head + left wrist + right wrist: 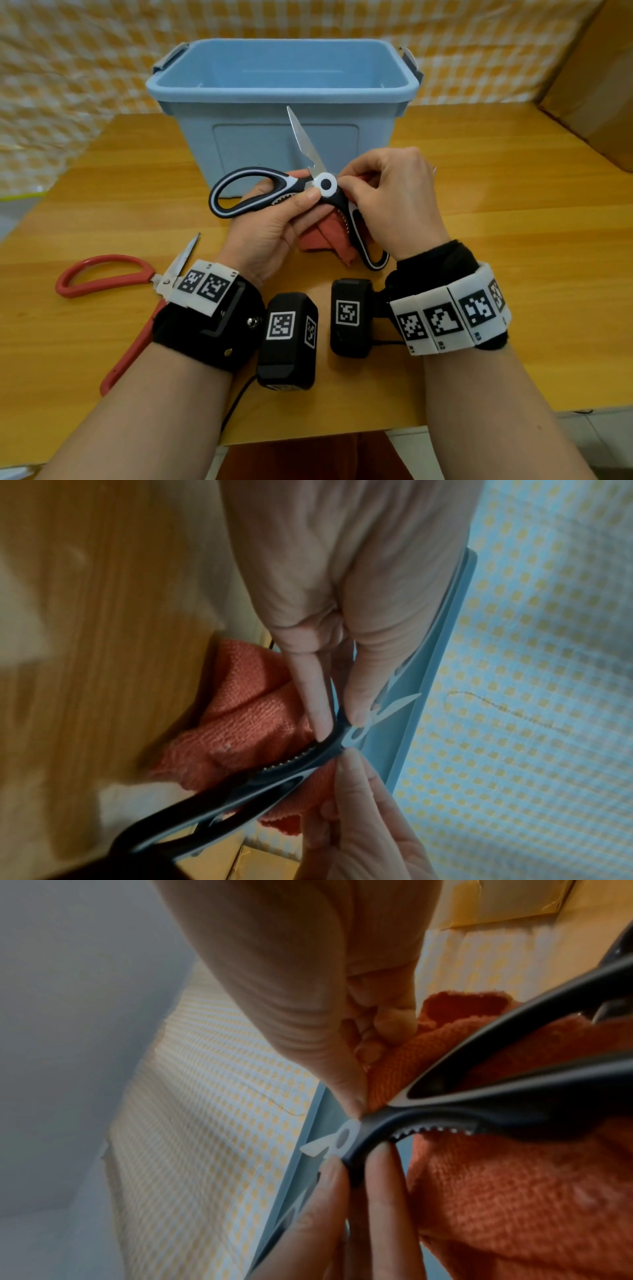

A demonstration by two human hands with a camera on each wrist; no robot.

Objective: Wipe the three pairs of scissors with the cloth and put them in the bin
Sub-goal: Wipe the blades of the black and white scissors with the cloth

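Note:
Black-and-white kitchen scissors [274, 192] are held up in front of the blue bin [281, 89], jaws spread, one steel blade [305, 140] pointing up. My left hand [301, 202] grips one handle next to the pivot, thumb on top. My right hand [349, 186] pinches the red cloth [325, 236] against the pivot; the second blade is hidden behind it. In the right wrist view the cloth [514, 1191] bunches under the toothed handle [479, 1110]. Red-handled scissors [102, 270] lie open on the table at the left, partly under my left wrist.
The wooden table [513, 240] carries the bin at its back middle. A cardboard box [596, 85] stands at the far right. Yellow checkered fabric [68, 68] hangs behind the table. The table's front edge runs close under my forearms.

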